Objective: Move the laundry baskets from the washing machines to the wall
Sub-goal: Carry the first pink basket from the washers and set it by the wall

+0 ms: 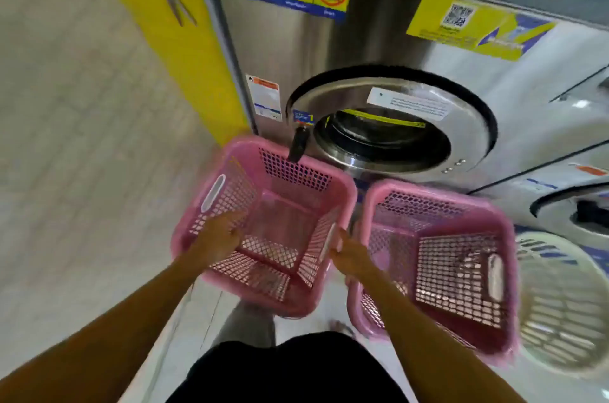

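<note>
Hands grip pink lattice-plastic baskets — left hand (219,234) one (227,152), right hand (351,254) another (438,186).

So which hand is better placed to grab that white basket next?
The right hand. The white basket sits at the far right, beyond the right pink basket that hand grips. The left hand holds the left pink basket, farther away.

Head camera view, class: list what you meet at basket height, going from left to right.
Tiled floor → left hand → left pink basket → right hand → right pink basket → white round basket.
</note>
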`<move>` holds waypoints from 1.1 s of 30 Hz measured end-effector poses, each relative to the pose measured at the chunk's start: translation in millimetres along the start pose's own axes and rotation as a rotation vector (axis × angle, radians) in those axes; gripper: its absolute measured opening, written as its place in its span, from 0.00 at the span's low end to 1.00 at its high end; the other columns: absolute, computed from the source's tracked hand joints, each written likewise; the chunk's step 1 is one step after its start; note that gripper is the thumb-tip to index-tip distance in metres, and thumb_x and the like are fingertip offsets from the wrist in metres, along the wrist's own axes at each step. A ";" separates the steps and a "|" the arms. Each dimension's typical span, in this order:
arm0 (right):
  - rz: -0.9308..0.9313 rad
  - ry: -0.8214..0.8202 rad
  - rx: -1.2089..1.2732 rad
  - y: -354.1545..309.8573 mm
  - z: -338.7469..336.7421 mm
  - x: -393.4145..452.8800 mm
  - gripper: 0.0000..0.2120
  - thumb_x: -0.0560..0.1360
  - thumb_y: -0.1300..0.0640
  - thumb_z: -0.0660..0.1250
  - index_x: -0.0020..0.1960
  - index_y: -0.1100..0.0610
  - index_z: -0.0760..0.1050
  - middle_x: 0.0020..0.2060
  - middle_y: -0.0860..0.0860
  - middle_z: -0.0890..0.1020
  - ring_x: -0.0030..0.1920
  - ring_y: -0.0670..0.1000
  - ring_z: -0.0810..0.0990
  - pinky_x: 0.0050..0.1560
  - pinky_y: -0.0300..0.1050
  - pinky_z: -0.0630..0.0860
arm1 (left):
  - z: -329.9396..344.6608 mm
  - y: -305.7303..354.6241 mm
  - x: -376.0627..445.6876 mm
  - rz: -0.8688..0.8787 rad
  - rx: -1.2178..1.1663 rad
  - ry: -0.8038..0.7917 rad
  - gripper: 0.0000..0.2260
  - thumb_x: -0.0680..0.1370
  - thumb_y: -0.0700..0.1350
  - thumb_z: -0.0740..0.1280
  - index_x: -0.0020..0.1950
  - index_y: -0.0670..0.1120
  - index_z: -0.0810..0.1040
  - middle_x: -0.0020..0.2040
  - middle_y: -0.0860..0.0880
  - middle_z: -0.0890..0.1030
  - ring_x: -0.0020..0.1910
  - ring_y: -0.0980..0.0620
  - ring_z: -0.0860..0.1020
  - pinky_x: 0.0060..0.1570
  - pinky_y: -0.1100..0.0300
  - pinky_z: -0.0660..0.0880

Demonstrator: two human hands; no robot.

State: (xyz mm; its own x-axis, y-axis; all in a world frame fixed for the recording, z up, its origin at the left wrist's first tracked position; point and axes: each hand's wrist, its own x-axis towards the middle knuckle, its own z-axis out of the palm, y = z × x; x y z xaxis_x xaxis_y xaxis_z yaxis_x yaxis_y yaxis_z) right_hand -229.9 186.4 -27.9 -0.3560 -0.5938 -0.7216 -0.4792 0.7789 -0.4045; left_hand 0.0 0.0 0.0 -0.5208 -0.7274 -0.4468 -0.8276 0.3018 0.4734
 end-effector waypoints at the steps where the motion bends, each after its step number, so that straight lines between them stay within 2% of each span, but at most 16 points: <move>1: 0.000 0.040 -0.005 -3.0 4.9 4.2 0.32 0.82 0.54 0.61 0.83 0.55 0.53 0.66 0.59 0.80 0.61 0.59 0.83 0.59 0.49 0.77 | -3.1 -8.2 12.3 0.005 -0.005 0.003 0.16 0.77 0.37 0.65 0.65 0.44 0.80 0.64 0.42 0.81 0.61 0.40 0.80 0.59 0.53 0.74; 3: 0.033 0.097 0.048 -10.9 13.9 9.3 0.33 0.81 0.55 0.62 0.83 0.54 0.54 0.63 0.60 0.82 0.58 0.60 0.84 0.55 0.49 0.79 | -12.2 -20.6 29.7 -0.028 0.007 -0.037 0.17 0.76 0.36 0.65 0.65 0.42 0.78 0.68 0.39 0.78 0.58 0.39 0.81 0.59 0.49 0.76; 5: 0.081 0.126 0.084 -15.7 23.1 14.1 0.35 0.80 0.55 0.62 0.83 0.51 0.50 0.59 0.61 0.83 0.55 0.63 0.85 0.54 0.54 0.82 | -20.4 -26.2 43.4 -0.040 0.037 -0.042 0.24 0.75 0.34 0.64 0.71 0.44 0.72 0.69 0.40 0.76 0.47 0.40 0.82 0.50 0.52 0.78; 6: 0.102 0.128 0.093 -15.1 28.3 16.5 0.36 0.80 0.54 0.61 0.83 0.50 0.49 0.61 0.62 0.82 0.55 0.64 0.84 0.55 0.57 0.82 | -20.3 -28.0 46.5 -0.032 0.035 -0.027 0.30 0.73 0.33 0.64 0.75 0.48 0.67 0.66 0.41 0.78 0.39 0.42 0.81 0.42 0.54 0.78; 7: 0.128 0.134 0.105 -15.8 32.2 19.2 0.36 0.80 0.54 0.61 0.83 0.49 0.47 0.63 0.62 0.81 0.55 0.64 0.84 0.55 0.60 0.82 | -19.1 -32.4 50.0 -0.034 0.030 0.005 0.36 0.72 0.33 0.64 0.79 0.52 0.61 0.59 0.42 0.80 0.35 0.44 0.80 0.40 0.54 0.79; 9: 0.171 0.155 0.135 -16.3 39.9 24.6 0.37 0.79 0.53 0.60 0.83 0.45 0.46 0.64 0.63 0.79 0.55 0.64 0.84 0.55 0.61 0.82 | -15.5 -43.4 58.9 -0.055 0.079 0.078 0.39 0.71 0.34 0.65 0.80 0.52 0.57 0.55 0.38 0.80 0.47 0.38 0.80 0.53 0.46 0.79; 11: 0.168 0.190 0.166 -12.0 51.2 33.9 0.37 0.80 0.53 0.61 0.83 0.44 0.45 0.64 0.63 0.78 0.53 0.63 0.84 0.55 0.60 0.82 | -5.2 -56.1 69.6 -0.068 0.156 0.132 0.37 0.72 0.34 0.66 0.80 0.47 0.59 0.62 0.33 0.75 0.61 0.31 0.73 0.65 0.40 0.71; 12: 0.164 0.204 0.181 -9.1 56.8 37.1 0.38 0.80 0.54 0.62 0.82 0.44 0.44 0.65 0.63 0.78 0.53 0.63 0.84 0.54 0.60 0.82 | 0.8 -60.3 72.8 -0.073 0.191 0.151 0.37 0.72 0.34 0.66 0.80 0.48 0.58 0.64 0.32 0.72 0.63 0.30 0.70 0.67 0.40 0.68; 15: 0.157 0.270 0.245 0.2 71.1 46.9 0.37 0.82 0.55 0.61 0.82 0.44 0.42 0.66 0.64 0.76 0.55 0.65 0.83 0.53 0.64 0.82 | 15.0 -70.2 85.4 -0.104 0.204 0.189 0.40 0.72 0.33 0.66 0.80 0.56 0.56 0.68 0.33 0.65 0.64 0.30 0.68 0.65 0.38 0.70; 19: 0.123 0.392 0.272 4.5 89.7 53.4 0.36 0.83 0.53 0.58 0.81 0.40 0.39 0.63 0.65 0.74 0.52 0.65 0.82 0.49 0.64 0.82 | 24.1 -83.7 108.4 -0.218 0.197 0.190 0.41 0.72 0.34 0.67 0.80 0.56 0.54 0.68 0.32 0.65 0.62 0.29 0.69 0.65 0.39 0.70; 21: 0.114 0.422 0.251 8.0 95.2 55.3 0.37 0.83 0.53 0.58 0.81 0.38 0.37 0.58 0.65 0.76 0.48 0.64 0.82 0.45 0.63 0.82 | 23.4 -90.5 115.0 -0.241 0.207 0.178 0.42 0.72 0.34 0.68 0.80 0.56 0.54 0.65 0.31 0.67 0.60 0.29 0.70 0.62 0.41 0.70; 25: 0.063 0.370 0.228 14.5 86.5 56.9 0.37 0.83 0.56 0.57 0.81 0.39 0.37 0.48 0.65 0.80 0.38 0.61 0.83 0.39 0.61 0.83 | 10.4 -104.8 113.4 -0.234 0.170 0.109 0.44 0.73 0.33 0.68 0.81 0.57 0.51 0.51 0.33 0.71 0.52 0.31 0.74 0.50 0.47 0.71; 26: 0.054 0.362 0.220 13.8 81.4 56.1 0.37 0.83 0.56 0.56 0.81 0.38 0.37 0.47 0.64 0.81 0.38 0.61 0.83 0.40 0.61 0.83 | 6.8 -105.1 109.8 -0.255 0.172 0.080 0.44 0.74 0.34 0.68 0.81 0.58 0.49 0.53 0.34 0.72 0.52 0.31 0.75 0.50 0.48 0.70; 28: 0.031 0.340 0.188 11.4 71.8 54.5 0.37 0.83 0.56 0.55 0.80 0.35 0.35 0.49 0.64 0.82 0.41 0.62 0.84 0.44 0.62 0.83 | 0.8 -103.9 96.5 -0.337 0.138 0.051 0.40 0.77 0.38 0.65 0.81 0.61 0.48 0.65 0.33 0.72 0.56 0.30 0.74 0.56 0.46 0.71; 29: 0.022 0.325 0.170 9.3 68.3 52.4 0.37 0.83 0.55 0.55 0.79 0.34 0.33 0.50 0.65 0.82 0.42 0.63 0.85 0.46 0.63 0.83 | -1.2 -104.7 86.2 -0.372 0.113 0.060 0.38 0.78 0.40 0.64 0.80 0.62 0.49 0.66 0.31 0.72 0.57 0.29 0.75 0.59 0.43 0.72; 33: 0.004 0.244 0.113 1.5 60.8 26.3 0.37 0.84 0.55 0.53 0.76 0.29 0.32 0.64 0.67 0.76 0.49 0.66 0.84 0.50 0.68 0.82 | -0.6 -116.8 22.8 -0.392 0.099 0.123 0.37 0.77 0.39 0.62 0.80 0.62 0.50 0.50 0.29 0.79 0.49 0.30 0.79 0.55 0.44 0.77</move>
State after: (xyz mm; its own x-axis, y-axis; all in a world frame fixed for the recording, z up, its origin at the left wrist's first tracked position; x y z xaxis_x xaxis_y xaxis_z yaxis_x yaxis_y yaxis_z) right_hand -191.2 184.3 -81.6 -0.5471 -0.6106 -0.5726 -0.3892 0.7911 -0.4719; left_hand 84.9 -52.3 -65.0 -0.1385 -0.8654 -0.4816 -0.9774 0.0410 0.2075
